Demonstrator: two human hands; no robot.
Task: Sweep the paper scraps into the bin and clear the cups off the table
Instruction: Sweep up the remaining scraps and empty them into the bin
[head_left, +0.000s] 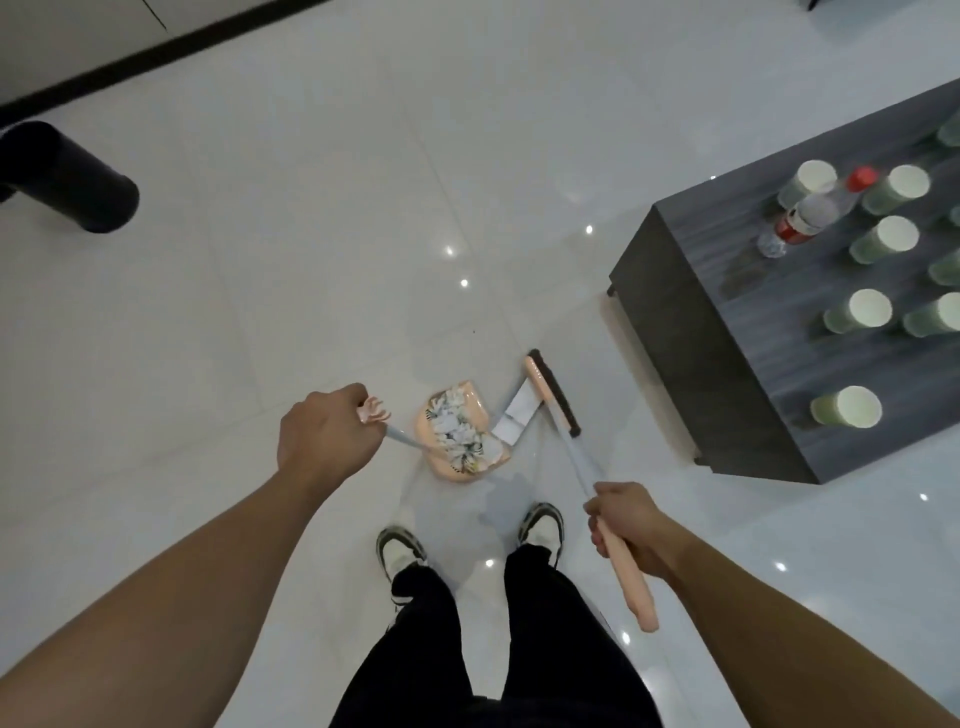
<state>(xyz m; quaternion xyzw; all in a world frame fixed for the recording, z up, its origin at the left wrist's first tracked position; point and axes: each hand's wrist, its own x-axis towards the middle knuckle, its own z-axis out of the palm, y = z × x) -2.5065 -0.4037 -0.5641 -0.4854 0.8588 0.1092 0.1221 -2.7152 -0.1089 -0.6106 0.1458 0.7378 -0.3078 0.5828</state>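
Head view: your left hand (324, 436) clamps the dustpan (460, 439) handle, right hand (631, 525) clamps the broom (553, 395), paper scraps (457, 434) already in the pan near your feet, so keep it level toward the bin (67, 176) far left, cups (865, 306) wait on the table (691, 332) right.

Glossy white tiled floor (311, 234) dotted with reflected ceiling lights. Clear plastic bottle (810, 213) with red cap and red label, lying tilted. Black cylinder (67, 176) at far left, dark baseboard (156, 52) beyond.
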